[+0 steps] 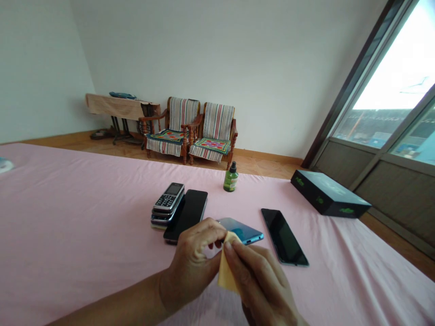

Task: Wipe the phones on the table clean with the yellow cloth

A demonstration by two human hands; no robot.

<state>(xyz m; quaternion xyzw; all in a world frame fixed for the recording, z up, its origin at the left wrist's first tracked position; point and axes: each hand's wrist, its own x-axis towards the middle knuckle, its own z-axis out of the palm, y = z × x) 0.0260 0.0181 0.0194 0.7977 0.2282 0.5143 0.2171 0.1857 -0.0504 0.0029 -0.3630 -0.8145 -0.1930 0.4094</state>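
Through the head camera I'm watching the left hand [190,267] closing narrowly on the near edge of a blue phone [239,228], its fingers curled and its thumb up against a yellow cloth [227,267]. The right hand [260,285] is pinching that soft, folded cloth against the phone, with its fingers lying flat along the fabric. The phone is tilting up off the bed, its glossy back catching the light, and the hands are hiding its lower half.

Just past the hands, a black phone [283,237] is lying on its own to the right, its dark glass bare. To the left, another black phone [186,215] is resting against a stack of phones [166,210], which has a small keypad phone on top. All of them are lying on a smooth pink sheet [102,226] with soft creases.

Farther out, a green spray bottle [230,178] is standing upright near the top middle of the frame, and a flat black box [328,193] is sitting at the right. Beyond the bed, two wooden chairs [190,131] with striped covers are standing against the far wall.
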